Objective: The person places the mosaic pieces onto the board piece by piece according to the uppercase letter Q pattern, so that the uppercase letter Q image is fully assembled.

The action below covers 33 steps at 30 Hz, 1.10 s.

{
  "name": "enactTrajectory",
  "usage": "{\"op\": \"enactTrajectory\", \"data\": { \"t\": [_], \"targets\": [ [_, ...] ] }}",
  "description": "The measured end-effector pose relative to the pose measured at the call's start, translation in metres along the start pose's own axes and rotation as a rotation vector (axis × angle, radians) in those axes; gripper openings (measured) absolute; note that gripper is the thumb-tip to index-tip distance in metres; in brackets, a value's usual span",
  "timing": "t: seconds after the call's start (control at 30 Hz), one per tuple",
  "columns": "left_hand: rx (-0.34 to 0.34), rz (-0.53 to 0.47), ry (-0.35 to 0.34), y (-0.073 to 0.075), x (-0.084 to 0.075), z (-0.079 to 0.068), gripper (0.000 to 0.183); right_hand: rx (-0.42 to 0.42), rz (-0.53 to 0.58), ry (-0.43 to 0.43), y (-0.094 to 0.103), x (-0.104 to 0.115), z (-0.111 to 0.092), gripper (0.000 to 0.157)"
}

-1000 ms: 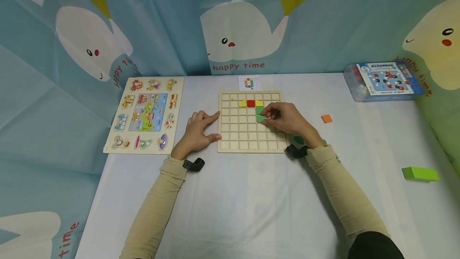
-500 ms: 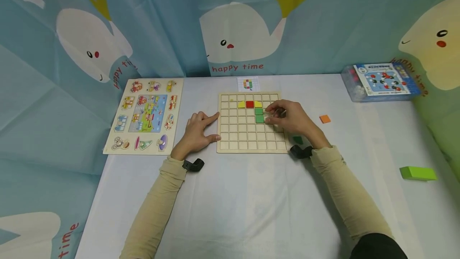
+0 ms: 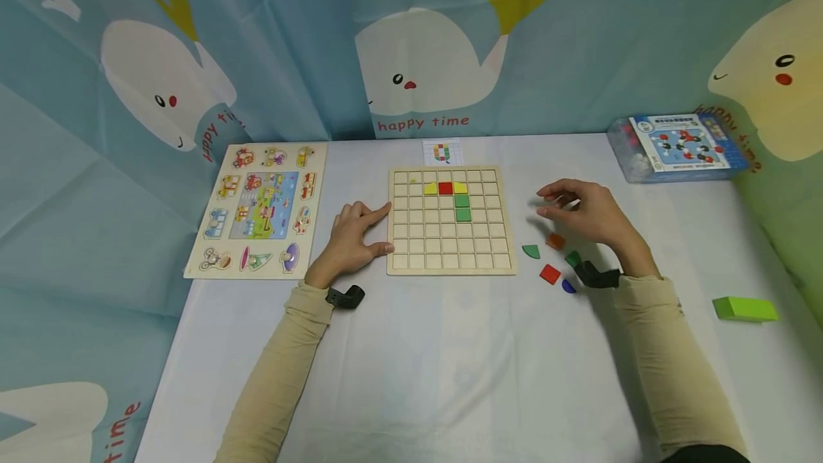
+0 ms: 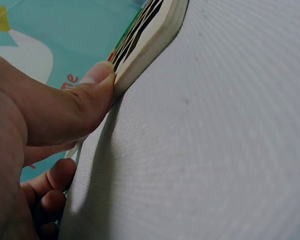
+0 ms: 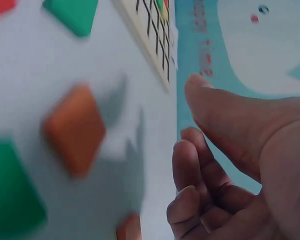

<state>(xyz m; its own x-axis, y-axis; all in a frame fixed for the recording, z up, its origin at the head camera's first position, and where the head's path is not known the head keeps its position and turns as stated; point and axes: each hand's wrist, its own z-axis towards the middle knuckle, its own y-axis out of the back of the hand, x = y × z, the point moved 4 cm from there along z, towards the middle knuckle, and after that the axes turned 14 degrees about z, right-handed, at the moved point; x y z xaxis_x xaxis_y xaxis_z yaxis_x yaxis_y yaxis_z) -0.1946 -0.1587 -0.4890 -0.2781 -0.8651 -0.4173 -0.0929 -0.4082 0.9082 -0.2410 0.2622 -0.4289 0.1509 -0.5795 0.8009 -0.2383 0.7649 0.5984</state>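
A wooden grid board (image 3: 411, 238) lies on the table with a red square tile (image 3: 446, 188), two yellow tiles (image 3: 430, 189) and two green square tiles (image 3: 462, 213) in its cells. My left hand (image 3: 347, 238) touches the board's left edge with thumb and index finger; the left wrist view shows the thumb (image 4: 90, 95) against the edge. Right of the board, my right hand (image 3: 588, 213) hovers with loosely bent fingers and nothing between them. Around it lie an orange tile (image 5: 75, 131), a green quarter-round tile (image 3: 531, 251), another green tile (image 3: 572, 259), a red tile (image 3: 549, 274) and a blue half-round tile (image 3: 569, 286).
A small pattern card (image 3: 441, 153) sits behind the board. To the left is a picture puzzle board (image 3: 221, 163) with vehicle and toy pieces. A clear box (image 3: 675, 148) stands at the back right, and a lime green block (image 3: 746, 309) near the right side.
My right hand has left the grid board and moved right, over the loose tiles. Both green square tiles now show fully in their cells. The left hand has stayed at the board's edge.
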Motion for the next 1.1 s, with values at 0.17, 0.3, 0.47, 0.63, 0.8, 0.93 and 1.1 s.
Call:
{"op": "enactTrajectory", "data": {
  "t": [0.17,0.3,0.47,0.63,0.8,0.93,1.1],
  "targets": [
    [0.001,0.009,-0.003,0.0,0.0,0.0,0.085,-0.031,-0.031,-0.066,0.025,-0.015,-0.01,0.04],
    [-0.003,0.014,-0.005,0.0,0.0,0.0,0.085,-0.024,-0.057,-0.135,0.038,-0.026,-0.016,0.048],
    [-0.006,0.012,-0.005,0.001,0.0,0.0,0.085,0.007,-0.064,-0.185,0.042,-0.04,-0.021,0.048],
    [-0.004,0.009,-0.005,0.0,0.0,0.0,0.085,0.021,-0.066,-0.216,0.041,-0.049,-0.025,0.046],
    [-0.003,0.007,-0.005,0.0,0.0,0.0,0.084,0.004,-0.057,-0.214,0.038,-0.056,-0.027,0.045],
    [-0.001,0.005,-0.002,0.0,0.0,0.0,0.084,-0.018,-0.073,-0.184,0.035,-0.059,-0.026,0.042],
    [-0.003,0.006,-0.002,0.001,0.0,0.0,0.084,-0.032,-0.079,-0.166,0.034,-0.061,-0.025,0.038]
  ]
}}
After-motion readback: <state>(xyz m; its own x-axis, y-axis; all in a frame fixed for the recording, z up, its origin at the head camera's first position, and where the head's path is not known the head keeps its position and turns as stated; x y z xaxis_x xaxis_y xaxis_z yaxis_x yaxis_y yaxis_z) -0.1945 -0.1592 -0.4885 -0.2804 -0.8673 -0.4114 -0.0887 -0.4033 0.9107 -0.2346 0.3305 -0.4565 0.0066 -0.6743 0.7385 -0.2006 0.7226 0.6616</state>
